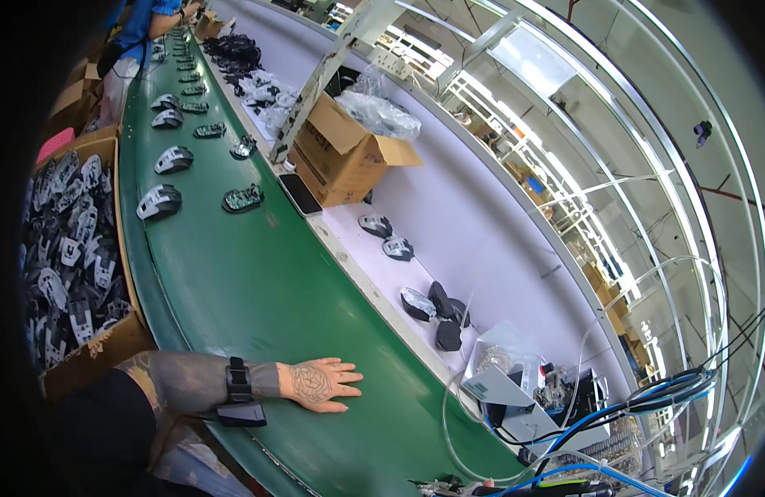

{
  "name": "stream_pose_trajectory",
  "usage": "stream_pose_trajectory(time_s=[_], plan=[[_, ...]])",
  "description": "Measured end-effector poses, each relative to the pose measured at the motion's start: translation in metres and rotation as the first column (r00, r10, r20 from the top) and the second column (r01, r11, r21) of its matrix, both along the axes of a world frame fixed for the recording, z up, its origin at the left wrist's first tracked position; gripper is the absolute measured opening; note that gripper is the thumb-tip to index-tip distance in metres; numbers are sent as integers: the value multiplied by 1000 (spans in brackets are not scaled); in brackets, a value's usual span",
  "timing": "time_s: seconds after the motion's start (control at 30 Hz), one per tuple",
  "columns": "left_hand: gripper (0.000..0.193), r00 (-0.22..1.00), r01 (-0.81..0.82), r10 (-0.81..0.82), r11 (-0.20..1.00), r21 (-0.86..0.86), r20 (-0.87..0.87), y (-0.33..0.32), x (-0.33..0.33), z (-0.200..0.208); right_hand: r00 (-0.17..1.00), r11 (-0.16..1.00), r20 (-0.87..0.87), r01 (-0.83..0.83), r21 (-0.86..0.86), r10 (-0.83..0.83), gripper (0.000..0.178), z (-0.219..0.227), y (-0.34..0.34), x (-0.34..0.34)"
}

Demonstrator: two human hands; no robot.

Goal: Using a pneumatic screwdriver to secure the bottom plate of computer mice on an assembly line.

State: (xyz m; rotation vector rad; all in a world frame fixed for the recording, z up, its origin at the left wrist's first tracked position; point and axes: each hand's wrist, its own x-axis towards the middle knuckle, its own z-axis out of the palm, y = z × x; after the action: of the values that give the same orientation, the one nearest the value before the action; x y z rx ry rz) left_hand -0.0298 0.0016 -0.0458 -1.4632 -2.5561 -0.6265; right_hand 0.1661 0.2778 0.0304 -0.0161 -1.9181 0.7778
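My left hand (320, 385) lies flat, palm down, on the green conveyor belt (275, 306), its fingers spread and holding nothing. Around that wrist is a black strap (238, 381) with a small dark box. At the lower edge, a pinkish spot, perhaps a fingertip of my right hand (489, 483), shows beside a black tool with a yellow-green part (577, 484); the rest is cut off. Farther up the belt, grey-and-black computer mouse shells (159, 202) stand in a row. Alongside them runs a row of mouse bases with circuit boards (243, 198).
An open carton of mouse parts (76, 257) stands left of the belt. On the right ledge are a phone (300, 194), a cardboard box (337, 153), loose mouse parts (432, 306) and a small machine (548, 393) with cables. A person in blue (163, 12) is at the far end.
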Motion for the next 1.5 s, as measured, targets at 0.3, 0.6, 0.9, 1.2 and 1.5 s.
stream_pose_trajectory(time_s=[0.3, 0.6, 0.9, 1.2, 1.5], plan=[[49, 1000, -6, 6, 1000, -29, 2, 0, 2, 1, 984, 988, -155, -104, -115, 86, 100, 1, -25, -9], [48, 1000, 22, -23, 999, -28, -16, 3, 5, 2, 963, 988, -251, -126, -84, 101, 94, -7, -15, -9], [48, 1000, 27, -27, 1000, -17, -16, 3, 7, 0, 980, 990, -180, -102, -96, 84, 93, -9, -17, -2], [47, 998, 58, -58, 998, -2, -31, 6, 8, 0, 994, 993, -93, -74, -93, 65, 94, -10, -14, 1], [48, 996, 81, -82, 997, -15, -21, 9, 6, 1, 986, 995, -156, -71, -70, 59, 98, -8, -12, -6]])
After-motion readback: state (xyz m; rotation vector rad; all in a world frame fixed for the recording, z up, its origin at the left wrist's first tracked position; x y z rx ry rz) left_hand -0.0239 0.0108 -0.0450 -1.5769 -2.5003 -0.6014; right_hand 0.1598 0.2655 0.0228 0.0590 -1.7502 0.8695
